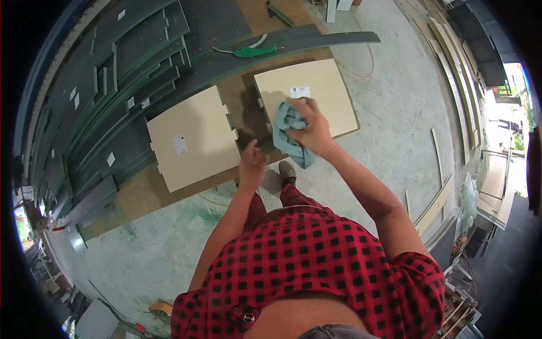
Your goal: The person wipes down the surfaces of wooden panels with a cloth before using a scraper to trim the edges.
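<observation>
Head view: my left grip [254,155], loosely curled and empty, hovers by the worktop's [131,199] near edge; my right grip [300,120] clutches a cloth [289,135] (crumpled, bluish-green) at the right panel [330,96]; beyond lies a green tool [254,52].

Red-black checked shirt [305,243], matching trousers [296,195], patterned shoe [287,169].

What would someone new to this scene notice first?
Probably the bright red and black checked shirt filling the lower middle of the view. Next, the two pale panels, one on the left and one on the right, standing out against dark boards, with the right hand holding a blue-green cloth at the right one. Beyond them, a green-handled tool catches the eye.
</observation>
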A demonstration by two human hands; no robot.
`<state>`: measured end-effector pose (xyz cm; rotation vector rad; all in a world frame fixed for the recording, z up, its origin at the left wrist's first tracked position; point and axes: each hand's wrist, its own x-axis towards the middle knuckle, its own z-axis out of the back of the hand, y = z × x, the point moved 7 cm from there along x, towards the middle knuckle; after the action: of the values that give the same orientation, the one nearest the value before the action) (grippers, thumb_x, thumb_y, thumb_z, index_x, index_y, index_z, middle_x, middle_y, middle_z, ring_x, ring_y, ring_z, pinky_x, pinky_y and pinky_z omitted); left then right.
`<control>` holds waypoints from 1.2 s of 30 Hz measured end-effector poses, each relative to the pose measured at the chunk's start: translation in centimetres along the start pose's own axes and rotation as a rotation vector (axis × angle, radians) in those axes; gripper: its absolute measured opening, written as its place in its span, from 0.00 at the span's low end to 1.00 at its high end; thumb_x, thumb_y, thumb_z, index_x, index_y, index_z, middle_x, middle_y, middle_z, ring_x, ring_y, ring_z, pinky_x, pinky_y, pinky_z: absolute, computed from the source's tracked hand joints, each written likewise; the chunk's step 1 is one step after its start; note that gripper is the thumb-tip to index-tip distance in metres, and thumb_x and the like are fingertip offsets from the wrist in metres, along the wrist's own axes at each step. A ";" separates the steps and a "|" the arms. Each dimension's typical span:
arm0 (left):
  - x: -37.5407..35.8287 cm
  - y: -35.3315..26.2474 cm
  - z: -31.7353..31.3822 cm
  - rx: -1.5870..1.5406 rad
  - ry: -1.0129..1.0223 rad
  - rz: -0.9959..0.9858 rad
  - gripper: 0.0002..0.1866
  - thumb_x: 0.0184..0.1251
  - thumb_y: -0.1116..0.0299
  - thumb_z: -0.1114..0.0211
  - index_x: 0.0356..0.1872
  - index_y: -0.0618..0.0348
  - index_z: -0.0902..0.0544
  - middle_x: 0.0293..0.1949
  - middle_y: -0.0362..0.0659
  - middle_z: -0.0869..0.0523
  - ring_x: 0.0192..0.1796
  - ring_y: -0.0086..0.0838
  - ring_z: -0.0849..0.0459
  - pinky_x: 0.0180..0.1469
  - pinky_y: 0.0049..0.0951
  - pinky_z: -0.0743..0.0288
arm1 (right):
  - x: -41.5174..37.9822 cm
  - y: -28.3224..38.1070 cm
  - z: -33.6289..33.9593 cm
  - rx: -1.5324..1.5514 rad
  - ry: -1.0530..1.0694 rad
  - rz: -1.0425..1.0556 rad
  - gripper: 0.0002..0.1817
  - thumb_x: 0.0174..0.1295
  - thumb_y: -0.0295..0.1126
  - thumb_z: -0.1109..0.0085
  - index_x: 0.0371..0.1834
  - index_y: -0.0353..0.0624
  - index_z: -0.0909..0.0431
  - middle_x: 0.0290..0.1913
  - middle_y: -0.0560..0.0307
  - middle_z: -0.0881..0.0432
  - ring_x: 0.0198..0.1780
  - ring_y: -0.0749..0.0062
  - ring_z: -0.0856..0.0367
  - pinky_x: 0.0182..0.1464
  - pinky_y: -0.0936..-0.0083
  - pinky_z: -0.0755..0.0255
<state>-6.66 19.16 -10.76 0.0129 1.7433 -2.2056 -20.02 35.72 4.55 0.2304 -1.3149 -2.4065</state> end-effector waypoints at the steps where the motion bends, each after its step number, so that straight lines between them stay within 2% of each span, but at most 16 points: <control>1: 0.2 -0.8 -1.4 0.004 -0.009 0.003 0.31 0.59 0.71 0.34 0.64 0.59 0.33 0.50 0.48 0.21 0.46 0.31 0.19 0.46 0.28 0.24 | 0.0 0.2 -0.8 -0.201 0.069 0.025 0.37 0.42 0.28 0.33 0.62 0.51 0.30 0.57 0.49 0.29 0.50 0.56 0.22 0.54 0.71 0.28; 2: 0.4 -1.1 -3.6 0.018 0.077 0.080 0.32 0.59 0.72 0.34 0.65 0.59 0.35 0.50 0.47 0.20 0.46 0.29 0.19 0.47 0.29 0.24 | -0.2 -1.1 -2.5 -0.327 0.045 0.224 0.41 0.38 0.31 0.32 0.64 0.60 0.33 0.58 0.50 0.31 0.49 0.53 0.25 0.49 0.63 0.29; 4: 0.9 -1.0 -6.1 0.033 0.161 0.161 0.33 0.59 0.72 0.34 0.66 0.59 0.37 0.49 0.46 0.20 0.46 0.28 0.18 0.48 0.30 0.24 | -0.8 -1.3 -3.6 -0.461 0.083 0.278 0.41 0.41 0.33 0.33 0.65 0.60 0.34 0.60 0.50 0.33 0.50 0.52 0.26 0.51 0.60 0.30; 6: 1.4 -1.7 -6.7 0.034 0.092 0.057 0.36 0.55 0.65 0.30 0.64 0.61 0.37 0.47 0.54 0.18 0.51 0.47 0.20 0.47 0.39 0.24 | -1.1 -1.7 -4.6 -0.613 0.134 0.330 0.41 0.45 0.39 0.34 0.67 0.62 0.37 0.64 0.50 0.36 0.50 0.51 0.28 0.51 0.55 0.33; 10: 1.8 -0.1 -7.8 -0.134 0.138 0.096 0.39 0.55 0.60 0.29 0.65 0.63 0.38 0.50 0.56 0.21 0.51 0.47 0.20 0.48 0.39 0.24 | 1.2 -3.0 -5.6 -0.612 0.215 0.472 0.39 0.46 0.40 0.34 0.66 0.63 0.36 0.62 0.51 0.34 0.50 0.52 0.27 0.49 0.55 0.32; 12: 1.4 -0.3 -7.8 -0.209 0.046 -0.044 0.40 0.58 0.55 0.31 0.66 0.64 0.39 0.53 0.59 0.24 0.50 0.47 0.19 0.48 0.40 0.24 | 4.7 -3.4 -5.1 -0.526 0.118 0.422 0.40 0.43 0.38 0.31 0.65 0.65 0.33 0.62 0.54 0.34 0.51 0.52 0.27 0.48 0.55 0.30; 13: 1.4 -0.3 -7.7 -0.203 0.040 -0.038 0.40 0.58 0.55 0.31 0.66 0.64 0.39 0.53 0.59 0.24 0.50 0.47 0.19 0.48 0.40 0.24 | 6.6 -4.0 -5.1 -0.545 0.086 0.387 0.39 0.43 0.39 0.32 0.64 0.65 0.33 0.62 0.54 0.34 0.51 0.51 0.27 0.48 0.54 0.30; 15: 1.4 0.0 -7.4 0.131 0.009 0.027 0.40 0.61 0.52 0.34 0.67 0.64 0.40 0.55 0.60 0.27 0.50 0.47 0.19 0.49 0.38 0.23 | 9.9 -5.5 -4.0 -0.599 -0.011 0.303 0.37 0.45 0.41 0.33 0.64 0.66 0.33 0.62 0.54 0.33 0.52 0.51 0.27 0.49 0.52 0.29; 19: 1.5 0.4 -7.6 0.162 -0.057 0.044 0.38 0.62 0.52 0.35 0.67 0.63 0.39 0.54 0.59 0.25 0.50 0.46 0.19 0.49 0.38 0.23 | 13.9 -12.1 3.0 -0.689 -0.194 -0.039 0.35 0.47 0.45 0.36 0.64 0.66 0.32 0.59 0.51 0.31 0.55 0.51 0.26 0.49 0.54 0.26; 22: 1.3 -0.1 -7.6 0.033 -0.046 0.085 0.36 0.62 0.54 0.34 0.66 0.62 0.38 0.53 0.56 0.23 0.51 0.42 0.19 0.50 0.36 0.23 | 11.5 -17.6 11.0 -0.634 -0.365 -0.321 0.33 0.47 0.43 0.38 0.63 0.60 0.30 0.58 0.47 0.29 0.54 0.49 0.25 0.52 0.58 0.27; 24: 1.3 -1.1 -7.6 -0.125 -0.069 0.075 0.33 0.64 0.58 0.34 0.65 0.63 0.36 0.52 0.52 0.21 0.50 0.36 0.18 0.50 0.33 0.23 | 8.2 -20.7 14.7 -0.589 -0.368 -0.506 0.32 0.47 0.41 0.38 0.60 0.57 0.27 0.55 0.46 0.27 0.53 0.48 0.24 0.54 0.60 0.28; 28: 0.9 -2.8 -7.4 -0.146 -0.009 0.162 0.32 0.64 0.62 0.35 0.64 0.65 0.36 0.51 0.48 0.19 0.49 0.31 0.17 0.50 0.28 0.24 | 2.4 -21.6 17.3 -0.498 -0.367 -0.584 0.29 0.46 0.38 0.37 0.57 0.52 0.24 0.51 0.47 0.24 0.52 0.52 0.23 0.54 0.64 0.29; 30: 1.1 -3.1 -7.2 -0.027 -0.010 0.102 0.30 0.65 0.62 0.34 0.63 0.66 0.34 0.49 0.48 0.18 0.47 0.29 0.17 0.50 0.27 0.24 | 1.0 -16.7 17.1 -0.152 -0.574 -0.278 0.29 0.44 0.32 0.35 0.56 0.48 0.23 0.47 0.49 0.22 0.51 0.56 0.22 0.54 0.69 0.29; 31: 1.2 -2.6 -7.3 -0.023 0.006 0.100 0.30 0.65 0.62 0.34 0.63 0.66 0.34 0.49 0.48 0.18 0.47 0.29 0.17 0.50 0.27 0.24 | 0.7 -14.7 15.6 -0.088 -0.565 -0.172 0.30 0.43 0.28 0.34 0.56 0.46 0.24 0.45 0.50 0.22 0.50 0.60 0.22 0.53 0.71 0.29; 34: 1.4 -1.6 -7.4 -0.128 0.009 0.108 0.29 0.62 0.62 0.33 0.61 0.63 0.32 0.49 0.47 0.18 0.50 0.28 0.18 0.51 0.29 0.25 | -0.5 -6.5 7.8 -0.181 -0.355 0.103 0.32 0.42 0.33 0.32 0.58 0.50 0.26 0.48 0.52 0.22 0.48 0.55 0.23 0.51 0.65 0.28; 36: 1.2 -2.3 -7.2 -0.178 0.036 0.156 0.24 0.63 0.68 0.36 0.58 0.65 0.30 0.47 0.48 0.16 0.47 0.29 0.16 0.48 0.28 0.24 | -1.6 -4.7 1.2 -0.259 -0.020 0.091 0.35 0.41 0.36 0.32 0.60 0.56 0.27 0.53 0.48 0.25 0.51 0.52 0.24 0.52 0.60 0.29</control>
<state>-9.81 26.17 -10.70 0.1429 1.8839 -1.9459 -20.16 39.58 1.17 0.0731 -0.9848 -2.4742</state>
